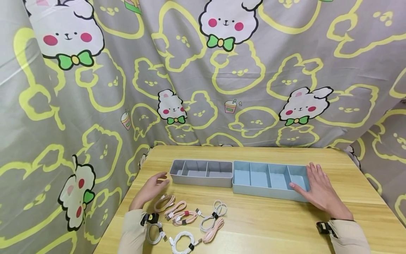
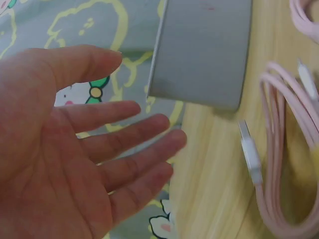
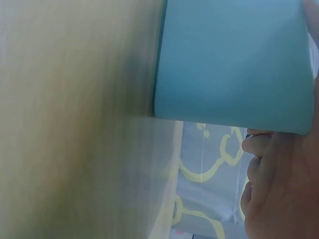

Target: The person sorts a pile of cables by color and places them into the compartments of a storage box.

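Observation:
A grey divided storage box (image 1: 201, 180) and a light blue divided storage box (image 1: 269, 192) stand end to end on the wooden table. My left hand (image 1: 153, 188) hovers just off the grey box's left end, fingers spread and holding nothing; its palm (image 2: 65, 149) faces the box's end wall (image 2: 199, 55). At the far right, my right hand (image 1: 321, 192) rests against the blue box's right end, with fingers extended and the thumb reaching over the last compartment. The right wrist view shows the blue end wall (image 3: 234, 59) close up beside that hand (image 3: 284, 184).
Coiled cables lie in front of the grey box: a brown one (image 1: 165, 203), pink ones including a coil (image 1: 213, 231), a white coil (image 1: 182, 242), a grey coil (image 1: 154, 233) and a light grey one (image 1: 207, 222). A patterned curtain (image 1: 203, 77) hangs behind the table (image 1: 269, 229).

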Tool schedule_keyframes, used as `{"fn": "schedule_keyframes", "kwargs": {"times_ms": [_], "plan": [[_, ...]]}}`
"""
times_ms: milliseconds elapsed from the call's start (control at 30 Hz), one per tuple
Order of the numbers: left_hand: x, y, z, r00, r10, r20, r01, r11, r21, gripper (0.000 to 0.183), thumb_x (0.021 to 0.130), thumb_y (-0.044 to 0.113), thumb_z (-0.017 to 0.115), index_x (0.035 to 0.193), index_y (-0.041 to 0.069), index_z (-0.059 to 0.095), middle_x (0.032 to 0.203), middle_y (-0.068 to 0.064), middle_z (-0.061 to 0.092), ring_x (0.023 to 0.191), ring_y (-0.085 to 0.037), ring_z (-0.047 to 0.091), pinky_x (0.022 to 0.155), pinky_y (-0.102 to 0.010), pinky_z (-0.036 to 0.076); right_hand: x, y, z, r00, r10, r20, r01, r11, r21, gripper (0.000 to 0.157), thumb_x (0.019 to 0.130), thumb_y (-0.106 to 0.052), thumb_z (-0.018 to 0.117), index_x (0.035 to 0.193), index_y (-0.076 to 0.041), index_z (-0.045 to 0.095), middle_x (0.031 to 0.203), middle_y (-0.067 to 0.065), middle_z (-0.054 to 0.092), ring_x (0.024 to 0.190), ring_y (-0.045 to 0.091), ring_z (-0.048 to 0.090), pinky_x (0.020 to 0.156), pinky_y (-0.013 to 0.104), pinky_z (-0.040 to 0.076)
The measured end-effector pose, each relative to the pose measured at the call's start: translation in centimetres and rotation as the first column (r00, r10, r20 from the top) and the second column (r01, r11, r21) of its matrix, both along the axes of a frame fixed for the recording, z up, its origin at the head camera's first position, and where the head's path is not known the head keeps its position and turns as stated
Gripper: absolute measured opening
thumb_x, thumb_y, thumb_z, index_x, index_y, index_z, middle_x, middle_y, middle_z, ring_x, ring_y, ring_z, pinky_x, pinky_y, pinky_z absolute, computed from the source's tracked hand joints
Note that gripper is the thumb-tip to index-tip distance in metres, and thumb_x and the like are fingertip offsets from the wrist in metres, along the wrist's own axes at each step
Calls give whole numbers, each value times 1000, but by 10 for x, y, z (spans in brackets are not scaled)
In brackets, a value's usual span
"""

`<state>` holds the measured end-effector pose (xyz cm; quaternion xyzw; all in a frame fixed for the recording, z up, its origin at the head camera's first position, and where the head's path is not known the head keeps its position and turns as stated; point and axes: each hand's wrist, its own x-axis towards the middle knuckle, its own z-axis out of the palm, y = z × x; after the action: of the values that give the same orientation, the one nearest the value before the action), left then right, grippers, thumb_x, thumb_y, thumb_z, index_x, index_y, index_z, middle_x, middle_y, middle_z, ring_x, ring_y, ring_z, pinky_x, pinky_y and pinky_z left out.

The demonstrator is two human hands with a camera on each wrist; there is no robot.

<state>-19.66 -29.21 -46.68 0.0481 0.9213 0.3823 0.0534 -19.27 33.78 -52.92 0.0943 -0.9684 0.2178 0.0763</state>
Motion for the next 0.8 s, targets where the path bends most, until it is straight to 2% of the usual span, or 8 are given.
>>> {"fn": "schedule_keyframes", "kwargs": {"times_ms": [133, 333, 467, 600, 800], "plan": [[7, -7, -1, 999, -21, -45, 21, 1000, 2, 57, 106, 27, 58, 151, -6, 46, 143, -29, 57, 127, -45, 60, 104, -54, 53, 0, 0, 0, 1000, -1, 3, 1, 1000, 3, 107, 99, -58, 57, 160, 14, 6, 167, 38, -4, 157, 53, -11, 126, 67, -11], [13, -17, -4, 993, -43, -114, 43, 999, 1, 55, 105, 26, 61, 150, -4, 48, 143, -28, 57, 128, -44, 60, 111, -62, 45, 0, 0, 2, 1000, -2, 14, 2, 1000, 5, 107, 99, -59, 56, 160, 15, 6, 167, 38, -4, 157, 53, -12, 126, 65, -13], [16, -23, -6, 987, -45, -153, 42, 999, -22, 54, 104, 25, 63, 148, -3, 51, 140, -27, 60, 124, -44, 62, 108, -64, 46, 0, -1, 4, 1000, 1, 20, -1, 1000, 5, 107, 100, -59, 55, 160, 15, 5, 167, 38, -5, 157, 51, -15, 126, 64, -14], [18, -27, -7, 985, -60, -164, 56, 998, -30, 53, 102, 24, 65, 146, -3, 53, 138, -27, 61, 124, -45, 63, 107, -64, 46, 0, -1, 4, 1000, 2, 18, -2, 1000, 3, 107, 100, -58, 55, 159, 15, 5, 167, 38, -5, 157, 50, -18, 127, 63, -15], [23, -32, -9, 989, -70, -130, 61, 996, -68, 55, 103, 26, 65, 147, -2, 52, 141, -24, 60, 128, -45, 60, 107, -64, 46, 1, 0, 2, 1000, 3, 7, -3, 1000, -2, 107, 99, -58, 56, 159, 16, 7, 166, 40, -2, 157, 52, -15, 127, 62, -15]]}}
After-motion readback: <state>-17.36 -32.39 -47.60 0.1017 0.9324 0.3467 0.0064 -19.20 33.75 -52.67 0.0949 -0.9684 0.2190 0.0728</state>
